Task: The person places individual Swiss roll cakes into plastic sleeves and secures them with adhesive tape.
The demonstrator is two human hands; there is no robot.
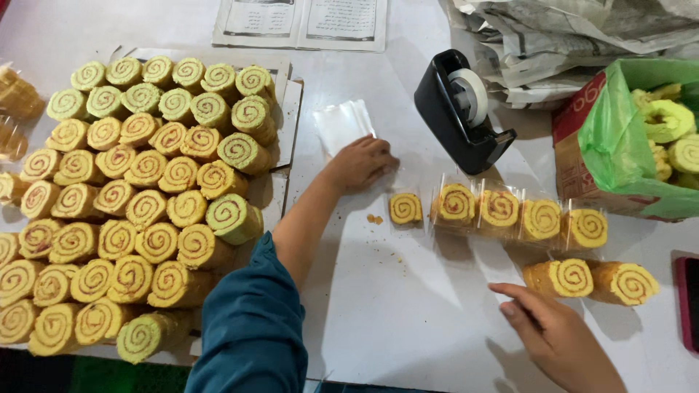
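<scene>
The head view looks down on a white table (pixel 408 320). The left hand (pixel 360 164), reaching in from seven o'clock in a teal sleeve (pixel 251 327), rests knuckles-up at the table's centre, its fingers curled narrow over the lower edge of a stack of clear plastic bags (pixel 341 124), seemingly pinching one loose. At four o'clock of that hand a lone swirl cake slice (pixel 405 209) lies flat, and a row of four bagged slices (pixel 520 215) runs on toward three o'clock, lined up within easy reach of the black tape dispenser (pixel 460 113) just above them. The right hand (pixel 561 335) comes in from five o'clock, palm down, fingers stretched and loosely spread, holding nothing, its tips just beside two unwrapped rolls (pixel 590 280). A large stacked batch of rolls (pixel 138 196) fills the nine o'clock side; a green-lined box (pixel 619 138) of offcuts sits at two o'clock.
</scene>
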